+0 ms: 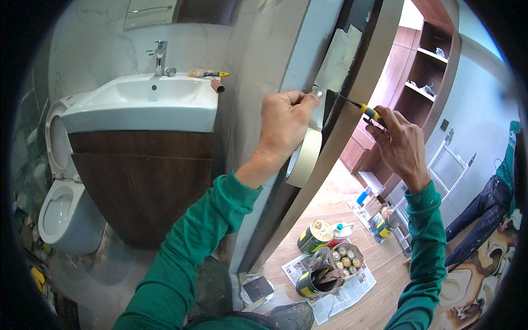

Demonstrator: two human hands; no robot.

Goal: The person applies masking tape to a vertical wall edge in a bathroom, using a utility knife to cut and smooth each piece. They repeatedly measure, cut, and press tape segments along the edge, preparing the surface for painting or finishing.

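Observation:
At the door jamb (pixel 377 52), my left hand (pixel 283 124) pinches a strip of masking tape between thumb and fingers. Its cream roll (pixel 308 159) hangs just below that hand, against the jamb. Above, a pale strip of tape or paper (pixel 339 59) with a ragged top covers part of the dark recess in the jamb. My right hand (pixel 400 143) closes around a slim yellow-and-black handled tool (pixel 373 113). The tool's thin dark tip points left at the jamb beside the tape; whether it is a blade or a shaft I cannot tell.
Left are a white sink (pixel 137 118) over a brown cabinet (pixel 146 181) and a toilet (pixel 69 214). Paint cans (pixel 315 236) and a bag of spray cans (pixel 347 258) stand on newspaper (pixel 352 294) at lower right. Beyond are a ladder (pixel 451 165) and another person (pixel 484 203).

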